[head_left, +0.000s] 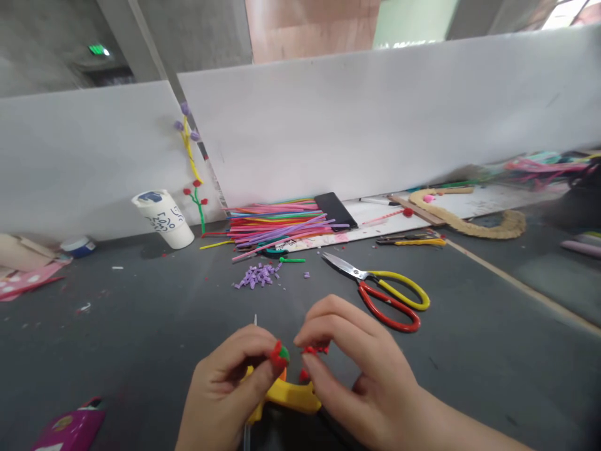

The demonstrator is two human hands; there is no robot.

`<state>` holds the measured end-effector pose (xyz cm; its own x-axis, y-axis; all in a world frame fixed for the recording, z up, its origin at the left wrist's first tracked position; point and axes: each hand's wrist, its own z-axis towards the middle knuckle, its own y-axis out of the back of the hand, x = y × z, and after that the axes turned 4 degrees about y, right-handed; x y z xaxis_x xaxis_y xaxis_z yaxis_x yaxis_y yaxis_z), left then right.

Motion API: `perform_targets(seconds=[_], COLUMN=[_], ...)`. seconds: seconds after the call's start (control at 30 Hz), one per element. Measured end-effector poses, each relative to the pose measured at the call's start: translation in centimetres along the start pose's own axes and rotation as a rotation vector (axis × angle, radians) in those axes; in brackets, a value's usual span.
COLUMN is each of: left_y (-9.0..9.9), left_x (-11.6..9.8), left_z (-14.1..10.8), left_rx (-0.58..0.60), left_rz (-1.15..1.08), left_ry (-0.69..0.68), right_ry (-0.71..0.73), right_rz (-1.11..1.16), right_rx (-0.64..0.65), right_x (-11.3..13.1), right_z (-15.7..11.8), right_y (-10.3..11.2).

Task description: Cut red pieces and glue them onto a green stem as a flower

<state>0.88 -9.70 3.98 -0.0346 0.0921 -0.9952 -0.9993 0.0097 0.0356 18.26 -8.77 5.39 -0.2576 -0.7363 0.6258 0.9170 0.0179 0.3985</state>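
My left hand [235, 382] pinches a small red-and-green piece [280, 355] between thumb and forefinger at the bottom centre. Just to its right, the thumb and fingertips of my right hand [357, 369] are apart, close to small red bits [315, 349]; whether they touch them is unclear. Beneath both hands lies a yellow tool [293, 396], partly covered by them. Scissors [364, 275] with red and yellow handles rest beyond my right hand. A heap of small purple pieces [258, 275] sits beyond my left hand.
Colourful pipe cleaners [277, 225] lie beside a black flat object [335, 211] at the board's foot. A white cup [164, 219] stands left of them. Farther right is a curved tan strip [462, 222]; a magenta packet [70, 429] is at the lower left.
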Motion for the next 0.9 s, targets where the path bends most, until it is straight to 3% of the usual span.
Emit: perform_targets(seconds=[0.07, 0.2, 0.27, 0.33, 0.47, 0.53, 0.9], left_y=[0.6, 1.4, 1.5, 1.4, 0.9, 0.7, 1.4], left_x=[0.4, 0.9, 1.0, 1.0, 1.0, 1.0, 1.8], left_z=[0.3, 0.8, 1.1, 1.2, 0.9, 0.6, 0.4], left_rx=[-0.018, -0.109, -0.126, -0.101, 0.060, 0.135, 0.434], left_rz=[-0.027, -0.074, -0.103, -0.144, -0.235, -0.253, -0.252], left_ry=[0.058, 0.199, 0.199, 0.197, 0.252, 0.245, -0.057], right_ry=[-0.059, -0.096, -0.081, -0.106, -0.165, -0.180, -0.201], right_rz=[-0.071, -0.335, -0.369, -0.289, 0.065, 0.210, 0.632], right_rx=[0.070, 0.435, 0.508, 0.440, 0.118, 0.030, 0.077], right_x=[-0.3, -0.9, -1.0, -1.0, -0.4, -0.1, 0.0], right_z=[-0.1, -0.9, -1.2, -1.2, -0.6, -0.3, -0.2], right_y=[-0.4, -2.2, -2.9, -3.0, -1.9, -1.2, -0.4])
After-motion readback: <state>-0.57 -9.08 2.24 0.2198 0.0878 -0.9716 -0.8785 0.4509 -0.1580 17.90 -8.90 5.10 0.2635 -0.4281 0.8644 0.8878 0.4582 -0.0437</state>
